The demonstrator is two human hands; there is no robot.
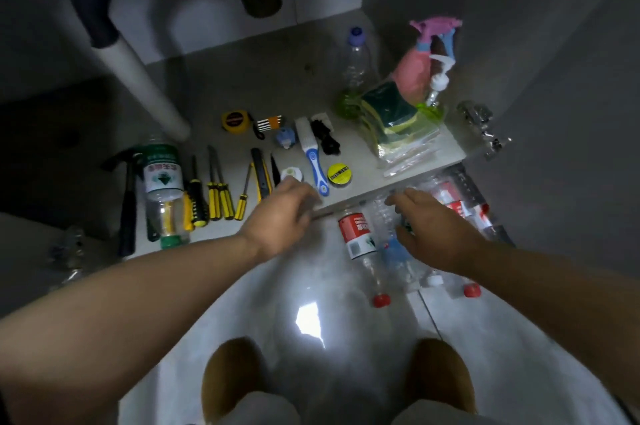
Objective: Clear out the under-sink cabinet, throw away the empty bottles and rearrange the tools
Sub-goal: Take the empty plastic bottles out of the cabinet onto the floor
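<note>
Cabinet floor (242, 85): one hammer (128, 209); tiles (485, 338): two red-capped bottles (356, 234); right hand (436, 234) fingers (401, 197) apart, left hand (280, 216) unclear.

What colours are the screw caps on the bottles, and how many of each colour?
Red caps: 2
Green cap: 1
Lilac-blue cap: 1
White cap, a bit blurry: 1
Total: 5
</note>
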